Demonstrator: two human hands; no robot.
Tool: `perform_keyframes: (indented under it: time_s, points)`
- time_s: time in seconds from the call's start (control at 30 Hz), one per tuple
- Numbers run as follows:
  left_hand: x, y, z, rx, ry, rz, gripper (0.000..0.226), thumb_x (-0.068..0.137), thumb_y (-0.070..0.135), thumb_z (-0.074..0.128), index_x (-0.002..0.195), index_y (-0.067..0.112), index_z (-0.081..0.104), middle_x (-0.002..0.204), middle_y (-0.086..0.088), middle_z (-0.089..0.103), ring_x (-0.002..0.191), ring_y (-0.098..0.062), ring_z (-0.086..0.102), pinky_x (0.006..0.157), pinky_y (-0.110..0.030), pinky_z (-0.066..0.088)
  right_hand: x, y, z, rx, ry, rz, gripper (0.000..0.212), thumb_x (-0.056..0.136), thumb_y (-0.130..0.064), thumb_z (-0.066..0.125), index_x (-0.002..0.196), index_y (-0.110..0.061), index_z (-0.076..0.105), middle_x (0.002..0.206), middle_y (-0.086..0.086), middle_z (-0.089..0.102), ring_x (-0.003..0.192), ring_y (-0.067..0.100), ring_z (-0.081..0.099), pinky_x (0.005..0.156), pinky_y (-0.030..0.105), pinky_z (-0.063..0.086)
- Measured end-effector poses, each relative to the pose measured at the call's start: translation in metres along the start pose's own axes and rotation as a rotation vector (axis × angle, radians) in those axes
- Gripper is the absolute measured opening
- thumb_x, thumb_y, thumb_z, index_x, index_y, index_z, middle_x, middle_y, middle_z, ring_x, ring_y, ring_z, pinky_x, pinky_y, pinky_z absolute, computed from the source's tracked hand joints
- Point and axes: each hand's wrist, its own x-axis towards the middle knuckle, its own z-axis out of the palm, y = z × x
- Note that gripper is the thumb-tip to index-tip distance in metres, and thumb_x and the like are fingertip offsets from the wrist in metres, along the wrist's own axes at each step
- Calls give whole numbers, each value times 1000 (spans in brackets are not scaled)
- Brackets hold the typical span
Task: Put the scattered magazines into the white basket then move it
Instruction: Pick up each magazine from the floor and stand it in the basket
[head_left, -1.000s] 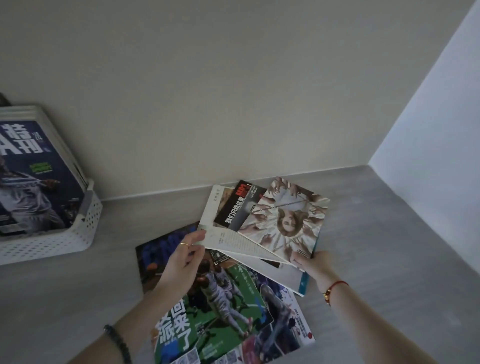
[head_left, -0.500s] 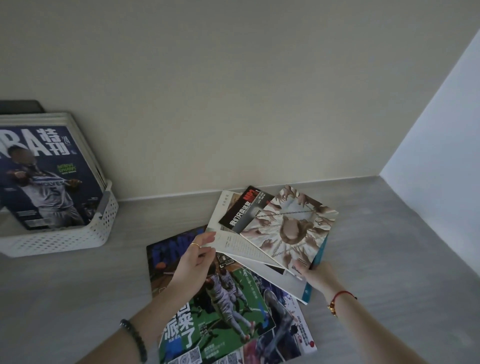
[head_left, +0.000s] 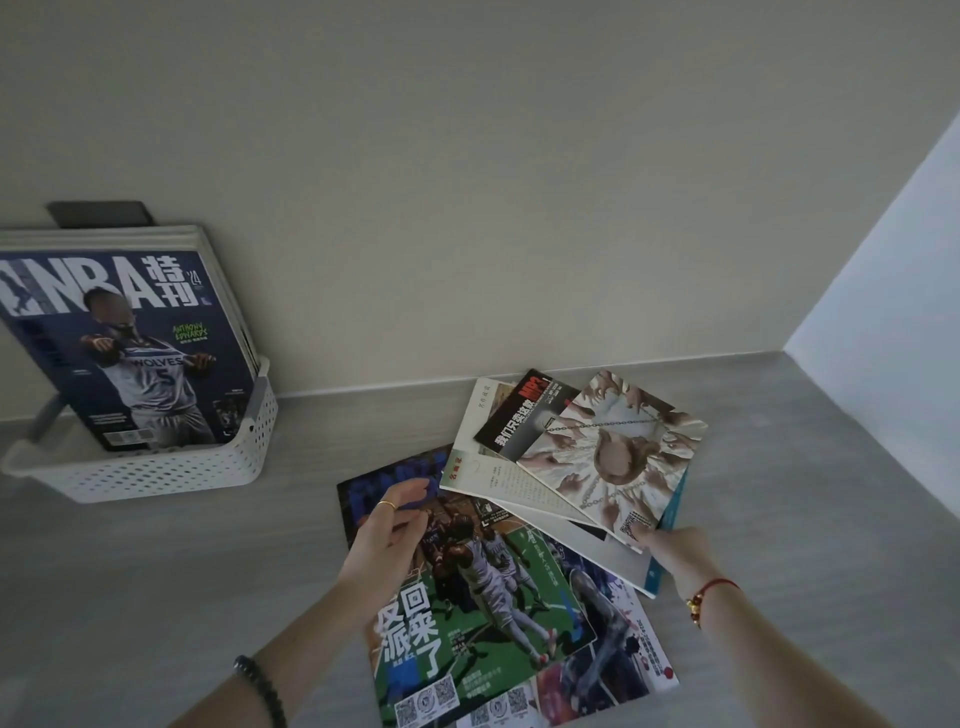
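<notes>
In front of you a plain beige painted wall (head_left: 467, 182) fills the upper half of the view. Along its foot runs a thin pale strip (head_left: 389, 387), and from that foot a grey wood-grain surface (head_left: 156, 597) spreads toward you. At the beige wall's right end a smooth bluish-white side wall (head_left: 893, 322) meets it in a corner. Low on the beige wall, far left, you see a dark flat rectangular slab (head_left: 98, 213) against it, only its top part showing
</notes>
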Motion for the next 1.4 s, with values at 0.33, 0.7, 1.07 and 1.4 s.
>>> perform_keyframes:
  time_s: [0.33, 0.7, 1.07, 1.4]
  points:
    - [-5, 0, -9, 30, -20, -4, 33, 92, 9, 41, 122, 22, 45, 118, 7, 49, 104, -8, 50, 88, -20, 35, -19, 2, -13, 296, -140, 151, 11, 83, -5, 60, 80, -1, 49, 71, 15, 54, 62, 22, 56, 36, 22, 50]
    - [-1, 10, -5, 49, -61, 38, 32, 92, 12, 43, 121, 27, 44, 118, 9, 50, 106, -7, 49, 90, -21, 37, -23, -13, -59, 164, 145, -40, 25, 80, 12, 55, 105, 9, 58, 96, 26, 64, 74, 35, 64, 54, 30, 54]
    - [15, 88, -37, 198, -59, 420, 56, 84, 22, 58, 131, 36, 31, 126, 25, 34, 103, 26, 37, 75, 14, 23, -137, -155, -72, -345, 354, -1252, 22, 78, 8, 58, 76, -14, 57, 67, 8, 66, 56, 26, 62, 56, 23, 49]
    - [-1, 102, -111, 171, -198, 287, 13, 82, 35, 59, 76, 25, 65, 76, 6, 70, 74, -9, 65, 73, -30, 50, -246, -231, 33, 57, -245, -1380, 34, 75, 1, 67, 68, -29, 53, 75, -4, 69, 77, 7, 67, 75, 18, 53]
